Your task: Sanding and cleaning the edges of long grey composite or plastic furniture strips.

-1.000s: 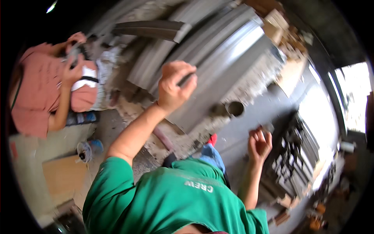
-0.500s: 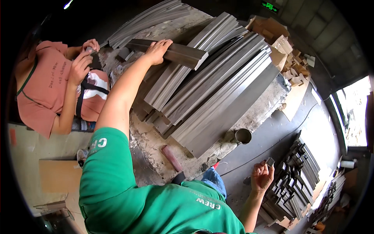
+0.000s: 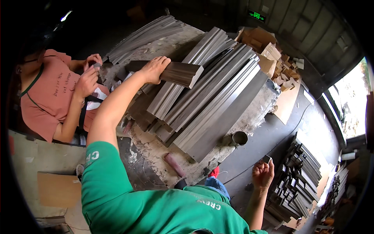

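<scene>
My left hand [image 3: 153,69] is stretched out over the workbench and grips the near end of a short dark-grey moulding piece [image 3: 182,73]. That piece lies across a pile of long grey mouldings [image 3: 212,97]. My right hand [image 3: 263,176] hangs low at my right side. It pinches a small grey block [image 3: 267,159] between its fingertips, above the dark floor.
A person in a pink shirt [image 3: 44,97] sits at the left, both hands [image 3: 87,76] busy with a small object. On the rough bench [image 3: 154,150] are a metal cup [image 3: 239,137] and a reddish cylinder [image 3: 174,164]. Stacked mouldings [image 3: 300,179] lie at the right; boxes of offcuts [image 3: 272,48] stand behind.
My left hand went from raised near me out to the short moulding piece and now holds its end. My right hand stayed low at my side.
</scene>
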The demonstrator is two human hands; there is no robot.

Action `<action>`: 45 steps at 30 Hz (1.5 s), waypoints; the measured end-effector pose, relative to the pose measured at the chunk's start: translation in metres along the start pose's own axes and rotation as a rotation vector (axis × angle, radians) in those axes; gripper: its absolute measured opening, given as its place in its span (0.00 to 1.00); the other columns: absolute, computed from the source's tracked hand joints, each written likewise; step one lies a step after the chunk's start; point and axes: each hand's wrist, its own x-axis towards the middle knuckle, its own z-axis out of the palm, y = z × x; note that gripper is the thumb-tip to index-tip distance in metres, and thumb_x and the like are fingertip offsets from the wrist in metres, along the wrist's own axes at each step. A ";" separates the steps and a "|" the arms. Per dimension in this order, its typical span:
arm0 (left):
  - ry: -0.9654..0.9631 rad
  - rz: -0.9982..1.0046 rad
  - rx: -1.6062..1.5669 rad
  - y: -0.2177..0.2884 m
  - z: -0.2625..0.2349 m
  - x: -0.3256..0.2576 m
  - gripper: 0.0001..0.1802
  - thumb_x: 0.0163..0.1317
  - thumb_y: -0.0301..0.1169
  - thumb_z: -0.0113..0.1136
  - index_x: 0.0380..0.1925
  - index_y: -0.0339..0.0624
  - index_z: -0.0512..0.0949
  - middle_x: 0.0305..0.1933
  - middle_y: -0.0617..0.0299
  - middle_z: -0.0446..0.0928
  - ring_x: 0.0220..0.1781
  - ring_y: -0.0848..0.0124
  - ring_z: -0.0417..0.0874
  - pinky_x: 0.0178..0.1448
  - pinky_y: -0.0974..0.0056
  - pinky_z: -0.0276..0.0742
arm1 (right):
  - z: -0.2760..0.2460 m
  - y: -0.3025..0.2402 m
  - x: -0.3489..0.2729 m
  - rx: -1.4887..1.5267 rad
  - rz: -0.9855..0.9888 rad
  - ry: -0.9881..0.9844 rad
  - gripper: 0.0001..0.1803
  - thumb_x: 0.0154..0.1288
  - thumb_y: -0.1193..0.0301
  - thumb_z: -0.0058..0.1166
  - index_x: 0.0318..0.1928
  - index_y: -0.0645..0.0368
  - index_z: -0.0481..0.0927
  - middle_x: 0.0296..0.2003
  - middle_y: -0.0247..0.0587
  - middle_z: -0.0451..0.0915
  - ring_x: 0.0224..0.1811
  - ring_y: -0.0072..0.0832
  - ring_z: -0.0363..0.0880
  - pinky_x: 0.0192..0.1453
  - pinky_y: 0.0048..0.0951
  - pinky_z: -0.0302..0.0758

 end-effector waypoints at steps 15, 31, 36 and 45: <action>0.191 -0.148 -0.074 0.205 -0.222 -0.114 0.43 0.31 0.27 0.65 0.55 0.39 0.60 0.48 0.46 0.70 0.53 0.49 0.71 0.58 0.53 0.66 | 0.108 0.013 0.021 -0.033 0.180 -0.623 0.14 0.66 0.62 0.48 0.46 0.56 0.75 0.36 0.39 0.79 0.38 0.31 0.75 0.37 0.28 0.73; 0.062 -0.649 -1.950 0.284 -0.116 -0.260 0.51 0.23 0.26 0.68 0.59 0.36 0.64 0.49 0.57 0.73 0.54 0.65 0.73 0.60 0.63 0.66 | 0.111 0.043 -0.002 -0.135 0.342 -0.629 0.18 0.67 0.58 0.46 0.49 0.57 0.73 0.35 0.37 0.72 0.37 0.28 0.65 0.37 0.27 0.66; -0.132 -0.493 -2.016 0.335 -0.050 -0.277 0.43 0.29 0.27 0.71 0.53 0.41 0.66 0.44 0.56 0.73 0.45 0.68 0.75 0.52 0.64 0.68 | 0.110 0.063 -0.004 -0.153 0.380 -0.649 0.22 0.67 0.57 0.45 0.53 0.60 0.70 0.34 0.37 0.69 0.37 0.27 0.63 0.38 0.26 0.65; -0.065 -0.811 -0.779 0.352 -0.027 -0.284 0.56 0.35 0.48 0.71 0.62 0.37 0.54 0.47 0.36 0.73 0.44 0.43 0.78 0.49 0.49 0.74 | 0.091 0.075 -0.035 -0.394 0.066 -0.567 0.15 0.67 0.71 0.47 0.51 0.65 0.72 0.45 0.39 0.78 0.51 0.32 0.77 0.54 0.34 0.73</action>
